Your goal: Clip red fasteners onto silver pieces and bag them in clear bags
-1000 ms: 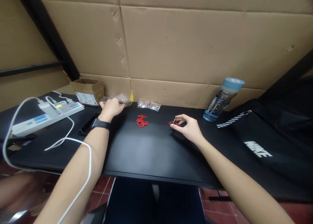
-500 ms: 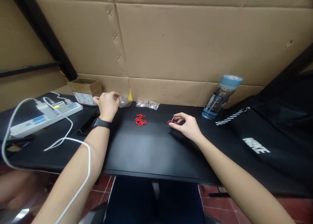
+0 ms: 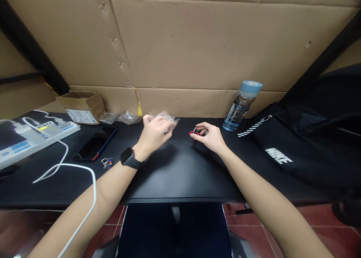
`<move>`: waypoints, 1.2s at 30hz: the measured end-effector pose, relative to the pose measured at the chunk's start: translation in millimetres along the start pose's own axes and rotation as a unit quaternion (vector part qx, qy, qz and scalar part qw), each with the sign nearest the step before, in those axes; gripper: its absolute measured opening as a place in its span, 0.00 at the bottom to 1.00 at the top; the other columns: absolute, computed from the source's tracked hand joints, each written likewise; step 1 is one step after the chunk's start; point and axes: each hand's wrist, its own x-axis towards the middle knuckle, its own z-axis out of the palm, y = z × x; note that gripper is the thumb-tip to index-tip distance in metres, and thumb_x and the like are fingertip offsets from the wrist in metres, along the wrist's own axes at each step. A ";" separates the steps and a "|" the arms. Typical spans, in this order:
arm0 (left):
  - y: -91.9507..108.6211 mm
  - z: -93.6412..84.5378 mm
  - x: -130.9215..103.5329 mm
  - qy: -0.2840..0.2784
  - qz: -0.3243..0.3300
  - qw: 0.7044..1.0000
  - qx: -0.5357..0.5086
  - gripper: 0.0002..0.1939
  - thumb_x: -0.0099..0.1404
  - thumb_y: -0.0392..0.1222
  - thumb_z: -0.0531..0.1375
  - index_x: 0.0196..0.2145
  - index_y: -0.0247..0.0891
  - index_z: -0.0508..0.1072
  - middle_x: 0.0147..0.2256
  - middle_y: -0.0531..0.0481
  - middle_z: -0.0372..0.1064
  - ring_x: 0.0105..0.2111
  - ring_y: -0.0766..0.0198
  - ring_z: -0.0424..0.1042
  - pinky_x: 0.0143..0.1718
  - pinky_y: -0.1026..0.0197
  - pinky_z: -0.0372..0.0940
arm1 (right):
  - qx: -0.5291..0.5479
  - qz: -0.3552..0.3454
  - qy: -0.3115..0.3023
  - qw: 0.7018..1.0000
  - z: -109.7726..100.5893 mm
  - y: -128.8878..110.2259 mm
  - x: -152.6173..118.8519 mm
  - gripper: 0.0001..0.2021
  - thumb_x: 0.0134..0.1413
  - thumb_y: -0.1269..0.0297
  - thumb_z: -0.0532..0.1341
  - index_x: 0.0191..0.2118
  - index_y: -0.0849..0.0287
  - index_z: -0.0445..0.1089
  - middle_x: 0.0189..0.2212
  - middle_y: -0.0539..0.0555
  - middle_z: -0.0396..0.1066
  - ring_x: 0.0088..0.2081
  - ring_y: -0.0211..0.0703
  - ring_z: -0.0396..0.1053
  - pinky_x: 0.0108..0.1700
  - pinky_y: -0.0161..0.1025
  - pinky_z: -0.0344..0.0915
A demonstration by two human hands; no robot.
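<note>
My left hand [image 3: 156,132], with a black watch on the wrist, is closed on a clear plastic packet [image 3: 170,118] near the back middle of the black table. The red cords seen there earlier are hidden behind this hand. To the right, my right hand [image 3: 210,136] pinches a small red cord [image 3: 193,132] with a metal part between thumb and fingers, just over the table.
Crumpled clear bags [image 3: 129,117] lie beside an open cardboard box [image 3: 84,106]. A phone [image 3: 96,143], small key rings [image 3: 106,162] and a power strip [image 3: 36,141] are at left. A water bottle [image 3: 241,106] and black bag [image 3: 299,149] stand at right.
My left hand has moved right from the clear bags to the middle and now has a packet. My right hand still pinches the red cord. The view has shifted, uncovering the phone and key rings.
</note>
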 end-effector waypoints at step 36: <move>16.5 35.6 -12.8 -0.185 0.151 0.967 -0.089 0.11 0.75 0.47 0.58 0.44 0.43 0.79 0.52 0.44 0.74 0.59 0.51 0.67 0.55 0.49 0.57 | -0.113 -0.143 -0.170 0.968 -19.5 -13.7 -5.0 0.20 0.49 0.65 0.74 0.50 0.54 0.81 0.45 0.56 0.75 0.43 0.48 0.76 0.50 0.45 0.73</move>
